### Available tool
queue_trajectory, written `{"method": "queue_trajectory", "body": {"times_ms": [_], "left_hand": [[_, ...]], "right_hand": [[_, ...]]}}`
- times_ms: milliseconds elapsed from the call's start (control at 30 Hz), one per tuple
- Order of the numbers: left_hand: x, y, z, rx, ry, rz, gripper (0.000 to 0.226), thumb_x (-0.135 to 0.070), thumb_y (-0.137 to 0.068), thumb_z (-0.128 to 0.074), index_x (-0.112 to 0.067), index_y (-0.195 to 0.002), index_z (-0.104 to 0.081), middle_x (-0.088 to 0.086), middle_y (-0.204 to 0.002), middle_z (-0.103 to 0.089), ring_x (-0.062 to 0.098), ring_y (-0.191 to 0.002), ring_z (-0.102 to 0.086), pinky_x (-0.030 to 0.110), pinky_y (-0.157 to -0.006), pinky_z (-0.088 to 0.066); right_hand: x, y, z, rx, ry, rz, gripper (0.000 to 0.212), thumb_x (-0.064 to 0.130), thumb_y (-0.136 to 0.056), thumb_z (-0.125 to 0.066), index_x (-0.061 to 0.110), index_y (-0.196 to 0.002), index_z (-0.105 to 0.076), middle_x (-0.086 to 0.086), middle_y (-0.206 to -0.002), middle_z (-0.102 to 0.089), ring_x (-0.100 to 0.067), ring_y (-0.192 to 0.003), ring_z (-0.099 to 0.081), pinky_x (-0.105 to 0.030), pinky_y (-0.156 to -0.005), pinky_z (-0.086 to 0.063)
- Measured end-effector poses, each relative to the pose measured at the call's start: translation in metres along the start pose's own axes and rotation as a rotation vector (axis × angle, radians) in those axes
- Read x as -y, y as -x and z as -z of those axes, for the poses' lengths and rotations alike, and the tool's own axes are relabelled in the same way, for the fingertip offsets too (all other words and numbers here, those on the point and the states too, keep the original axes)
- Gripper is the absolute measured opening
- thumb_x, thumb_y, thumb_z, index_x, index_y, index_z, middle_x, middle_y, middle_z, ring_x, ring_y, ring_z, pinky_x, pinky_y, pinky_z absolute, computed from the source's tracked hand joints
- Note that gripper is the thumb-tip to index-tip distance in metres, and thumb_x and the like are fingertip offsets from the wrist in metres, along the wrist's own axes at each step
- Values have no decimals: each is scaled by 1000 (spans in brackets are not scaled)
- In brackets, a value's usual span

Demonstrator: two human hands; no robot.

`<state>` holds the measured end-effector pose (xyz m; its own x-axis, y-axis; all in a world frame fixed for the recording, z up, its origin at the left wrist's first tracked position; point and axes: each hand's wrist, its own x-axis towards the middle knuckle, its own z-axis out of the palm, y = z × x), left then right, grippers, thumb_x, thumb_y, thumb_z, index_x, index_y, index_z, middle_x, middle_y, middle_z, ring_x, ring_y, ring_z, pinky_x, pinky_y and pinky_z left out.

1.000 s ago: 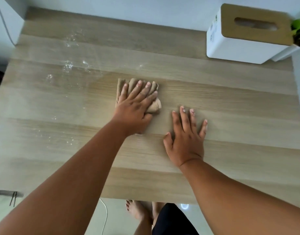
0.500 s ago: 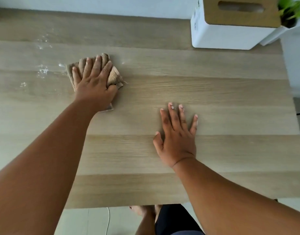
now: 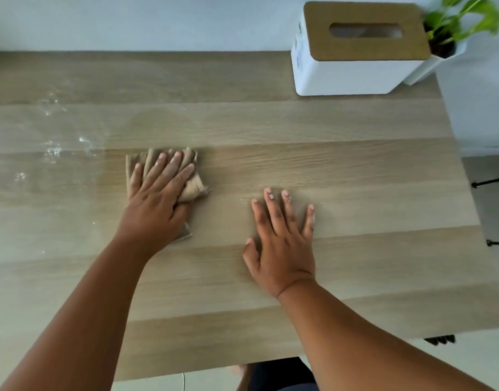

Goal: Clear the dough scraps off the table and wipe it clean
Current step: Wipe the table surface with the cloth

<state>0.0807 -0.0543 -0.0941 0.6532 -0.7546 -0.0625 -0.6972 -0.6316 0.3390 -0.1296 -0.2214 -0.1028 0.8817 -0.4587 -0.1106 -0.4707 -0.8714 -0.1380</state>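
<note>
My left hand (image 3: 158,198) lies flat with straight fingers on a crumpled beige cloth (image 3: 193,184), pressing it onto the light wooden table (image 3: 355,170) left of centre. My right hand (image 3: 282,238) rests flat on the bare wood to the right of the cloth, fingers spread, with white specks on two fingertips. White flour and small dough specks (image 3: 53,149) dot the table's left part, to the left of the cloth. A hazy wiped patch spreads around the cloth.
A white tissue box with a wooden lid (image 3: 355,52) stands at the back right corner, with a green plant in a white pot (image 3: 457,32) beside it. The wall runs along the table's far edge. Black cables (image 3: 491,182) hang past the right edge.
My left hand slid the cloth left toward the specks, then back right toward the centre. My right hand stayed flat in place.
</note>
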Motion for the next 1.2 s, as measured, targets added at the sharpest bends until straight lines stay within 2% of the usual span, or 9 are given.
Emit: {"method": "queue_trajectory", "body": {"times_ms": [133, 267, 367, 433, 600, 800, 867, 1067, 1200], "left_hand": [[20, -15, 6, -17, -71, 111, 72, -48, -91, -39, -30, -161, -32, -3, -172, -17, 17, -160, -5, 53, -129, -2], [27, -85, 9, -23, -114, 349, 76, -56, -91, -36, -32, -162, -22, -3, -174, -8, 21, -160, -2, 59, -126, 4], [14, -130, 4, 10, -118, 398, 77, -54, -90, -32, -32, -162, -19, -2, -174, -3, 23, -160, 3, 61, -125, 7], [-1, -139, 3, 18, -112, 334, 77, -53, -87, -32, -34, -161, -23, -4, -174, -6, 22, -160, 1, 59, -126, 8], [-22, -89, -1, 46, -72, -19, 71, -47, -88, -43, -33, -158, -38, -8, -172, -19, 16, -160, -7, 54, -128, 1], [27, -35, 8, 43, -155, -360, 71, -39, -88, -48, -24, -158, -41, 0, -170, -26, 23, -159, -15, 59, -126, -17], [44, -46, 16, 39, -181, -291, 74, -41, -87, -46, -26, -159, -38, 0, -170, -25, 23, -160, -15, 57, -127, -14], [20, -137, 17, 24, -130, 204, 78, -54, -86, -33, -33, -161, -26, -1, -173, -12, 24, -160, -4, 59, -126, 4], [0, -156, 8, 63, -156, 164, 74, -53, -91, -31, -34, -162, -21, -4, -174, -6, 22, -160, 2, 60, -126, 7]], "right_hand": [[-1, 1, 0, 10, -7, 3, 78, 47, -91, -45, 23, -164, -29, -2, -175, -9, -31, -162, -1, -73, -121, -8], [0, 0, 1, 39, -15, -4, 78, 48, -93, -45, 24, -164, -26, -2, -175, -9, -29, -162, 1, -72, -122, -7], [0, 0, 3, 59, -13, -12, 77, 48, -93, -46, 25, -164, -27, -2, -175, -10, -29, -162, 1, -72, -122, -6], [0, 0, 4, 55, -9, -10, 77, 48, -93, -46, 25, -163, -28, -2, -175, -12, -30, -162, -1, -72, -122, -6], [1, 0, 4, 46, -2, -7, 76, 48, -93, -45, 24, -164, -28, -2, -175, -12, -30, -162, -2, -72, -122, -7], [0, 0, 4, 33, -5, 0, 80, 48, -90, -48, 24, -163, -29, -3, -175, -10, -31, -162, -3, -73, -121, -9], [0, -1, 4, 44, -6, 4, 79, 49, -91, -46, 23, -164, -29, -3, -175, -10, -31, -162, -3, -74, -120, -9], [1, 0, 5, 40, -7, 4, 77, 47, -90, -48, 22, -162, -34, -5, -174, -16, -33, -162, -6, -74, -119, -10], [0, 0, 3, 19, 2, 12, 79, 47, -89, -50, 22, -161, -34, -5, -174, -17, -33, -161, -8, -74, -120, -10]]}}
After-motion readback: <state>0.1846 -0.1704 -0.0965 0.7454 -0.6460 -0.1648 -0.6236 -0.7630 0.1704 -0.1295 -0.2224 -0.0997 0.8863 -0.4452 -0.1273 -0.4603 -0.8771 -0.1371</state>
